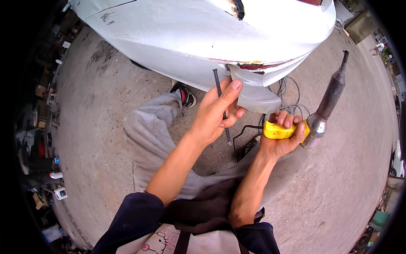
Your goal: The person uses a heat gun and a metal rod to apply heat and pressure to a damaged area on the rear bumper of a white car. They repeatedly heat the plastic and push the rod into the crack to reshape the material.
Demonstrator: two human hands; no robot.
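Observation:
A thin black rod (217, 82) is gripped in my left hand (215, 110), its upper end just below the white bumper (182, 42). The hand's fingertips are against or very near a pale, curved flap (258, 98) at the bumper's lower edge; I cannot tell whether they also pinch it. Above that flap runs a damaged strip (253, 66) with reddish and dark patches. My right hand (281, 142) is closed round the yellow handle of a hot-air gun (330, 97). Its metal barrel and narrow nozzle point up and to the right, away from the bumper.
Dark cables (292, 91) lie coiled on the concrete ground (97, 139) beneath the bumper. My shoe (184, 94) rests left of my hands, under the bumper's edge. Along the far left stand boxes, tools and a white jug (61, 193). Another white car (396, 161) shows at the right rim.

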